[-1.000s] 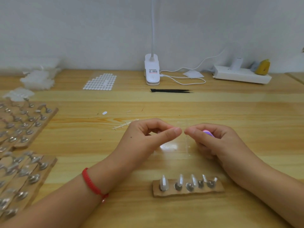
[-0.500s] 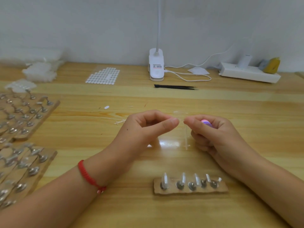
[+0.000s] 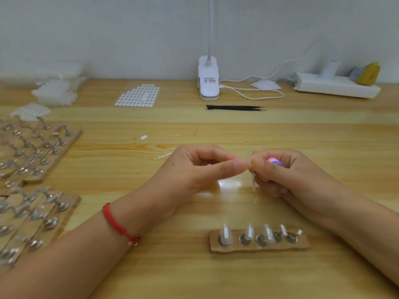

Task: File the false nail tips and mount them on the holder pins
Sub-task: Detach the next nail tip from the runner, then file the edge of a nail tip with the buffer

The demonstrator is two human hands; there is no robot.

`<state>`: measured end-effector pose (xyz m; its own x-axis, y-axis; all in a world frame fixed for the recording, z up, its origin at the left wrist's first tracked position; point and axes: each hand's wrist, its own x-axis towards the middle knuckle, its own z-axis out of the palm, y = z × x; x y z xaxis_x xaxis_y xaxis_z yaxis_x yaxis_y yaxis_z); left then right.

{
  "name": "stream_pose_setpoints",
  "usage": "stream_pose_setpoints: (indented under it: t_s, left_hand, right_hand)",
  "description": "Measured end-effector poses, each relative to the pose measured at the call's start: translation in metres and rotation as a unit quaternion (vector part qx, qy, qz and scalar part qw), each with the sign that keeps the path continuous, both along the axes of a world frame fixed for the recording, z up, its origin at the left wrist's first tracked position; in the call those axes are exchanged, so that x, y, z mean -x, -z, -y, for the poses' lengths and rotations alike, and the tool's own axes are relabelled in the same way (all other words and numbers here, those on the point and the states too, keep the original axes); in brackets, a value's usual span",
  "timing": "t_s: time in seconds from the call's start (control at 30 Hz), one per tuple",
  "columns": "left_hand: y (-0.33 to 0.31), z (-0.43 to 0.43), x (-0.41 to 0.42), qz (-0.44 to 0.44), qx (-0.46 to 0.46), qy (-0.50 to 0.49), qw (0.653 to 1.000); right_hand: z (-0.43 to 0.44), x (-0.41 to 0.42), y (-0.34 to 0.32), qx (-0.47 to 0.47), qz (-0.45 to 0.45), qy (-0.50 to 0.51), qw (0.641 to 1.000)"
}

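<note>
Two hands in the head view, and they've closed up since a second ago: back then there was a little gap between the fingertips, now the left hand (image 3: 200, 167) and the right hand (image 3: 287, 175) meet tip to tip above the table (image 3: 216, 277); both pinch the clear strip (image 3: 253, 182) with thumb and forefinger, and it hangs down from the pinch toward the wood, easier to see now than in the first frame, where I could barely see it; the right hand also has a pink-and-purple thing (image 3: 274, 162) tucked under its curled fingers, same as before, can't tell what it is; the left wrist wears a red bracelet (image 3: 116, 223); nearer the camera the cardboard holder (image 3: 303, 247) lies flat with its row of pins (image 3: 245, 241), and the nail tips (image 3: 225, 234) stand on them, five as far as I can see, unchanged across the frames; off to the left are the bigger pin boards (image 3: 36, 147), blurry, not moved; a short clear offcut (image 3: 162, 156) lies on the table just left of the left hand; further back are the black tweezers (image 3: 235, 107), the white lamp base (image 3: 208, 83), a sheet of white dots (image 3: 138, 96) and a power strip (image 3: 336, 87), all in the same spots; the camera has just tilted a bit.
</note>
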<state>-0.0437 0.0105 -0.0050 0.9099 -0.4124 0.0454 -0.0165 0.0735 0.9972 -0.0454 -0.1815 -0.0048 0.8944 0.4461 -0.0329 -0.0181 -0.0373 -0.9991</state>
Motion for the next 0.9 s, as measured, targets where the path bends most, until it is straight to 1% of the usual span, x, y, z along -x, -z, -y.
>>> stream_pose_setpoints:
  t_s: [0.07,0.13,0.23,0.33,0.4,0.47,0.53,0.6,0.67,0.7,0.73,0.77,0.8,0.83,0.87,0.9]
  left_hand:
    - [0.0,0.001,0.001,0.004,0.009,0.003,1.0]
    - [0.001,0.001,0.001,-0.007,0.011,-0.021,1.0]
    - [0.004,0.002,0.001,-0.003,0.003,-0.074,0.997]
    - [0.005,0.006,0.001,0.026,-0.007,-0.107,0.994]
    - [0.007,0.007,0.001,0.044,-0.017,-0.129,0.991]
    - [0.008,0.007,0.001,0.054,-0.012,-0.14,0.989]
    - [0.006,0.006,0.001,0.057,0.011,-0.149,0.987]
    - [0.003,0.005,0.002,0.087,0.021,-0.178,0.98]
    - [0.003,0.002,0.003,0.176,-0.019,-0.238,0.955]
    - [0.003,0.001,0.004,0.219,-0.046,-0.254,0.941]
    - [0.003,0.001,0.005,0.241,-0.058,-0.259,0.933]
    - [0.003,0.002,0.006,0.241,-0.053,-0.258,0.934]
    - [0.003,0.003,0.007,0.224,-0.045,-0.25,0.941]
    - [0.003,0.005,0.007,0.198,-0.036,-0.237,0.95]
    - [0.003,0.006,0.006,0.163,-0.027,-0.217,0.962]
    - [0.004,0.007,0.005,0.124,-0.018,-0.191,0.974]
  right_hand:
    - [-0.002,0.001,-0.001,0.002,0.002,0.013,1.0]
    - [-0.003,0.002,0.0,-0.024,-0.008,0.039,0.999]
    - [-0.005,0.001,0.003,-0.063,-0.028,0.121,0.99]
    - [-0.011,0.004,0.005,-0.048,0.013,0.189,0.981]
    - [-0.014,0.006,0.008,-0.036,0.048,0.217,0.974]
    - [-0.013,0.006,0.008,-0.035,0.061,0.24,0.968]
    - [-0.008,0.002,0.007,0.006,0.075,0.247,0.966]
    - [-0.006,0.003,0.005,0.117,0.124,0.209,0.963]
    - [-0.006,0.007,0.004,0.233,0.196,0.159,0.939]
    - [-0.007,0.008,0.005,0.266,0.219,0.14,0.928]
    - [-0.007,0.007,0.005,0.264,0.217,0.131,0.931]
    - [-0.006,0.005,0.003,0.22,0.174,0.134,0.951]
    - [-0.005,0.001,0.001,0.123,0.083,0.143,0.979]
    - [-0.004,-0.002,-0.002,0.005,-0.033,0.136,0.99]
    - [-0.003,-0.004,-0.003,-0.11,-0.125,0.121,0.979]
    - [-0.002,-0.004,-0.004,-0.187,-0.175,0.11,0.96]
